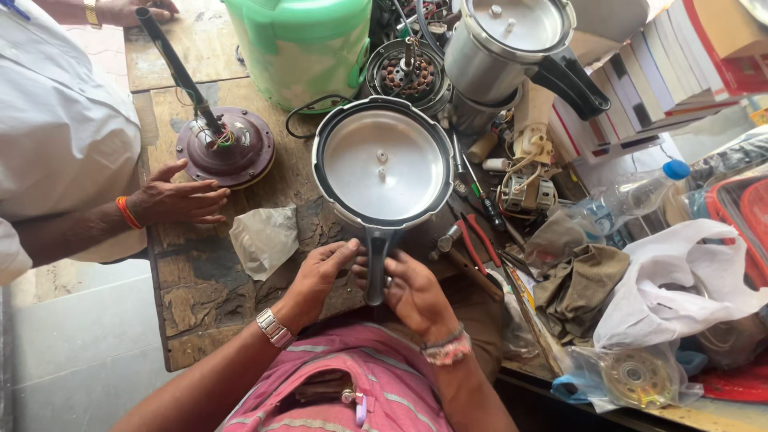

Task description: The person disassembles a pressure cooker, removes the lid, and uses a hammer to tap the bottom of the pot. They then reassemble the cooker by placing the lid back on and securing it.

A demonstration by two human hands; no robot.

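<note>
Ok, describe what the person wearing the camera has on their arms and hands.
Both forearms are bare, with no sleeves reaching them. The left hand has a silver metal link watch band at the wrist. The right hand has a bundle of pinkish and pale thread or bead bracelets at the wrist. No gloves and no rings are visible.

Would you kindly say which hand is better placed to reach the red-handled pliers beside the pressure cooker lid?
Probably the right hand: it holds the lid's black handle on the side nearest the red-handled pliers; the left hand is on the far side.
</note>
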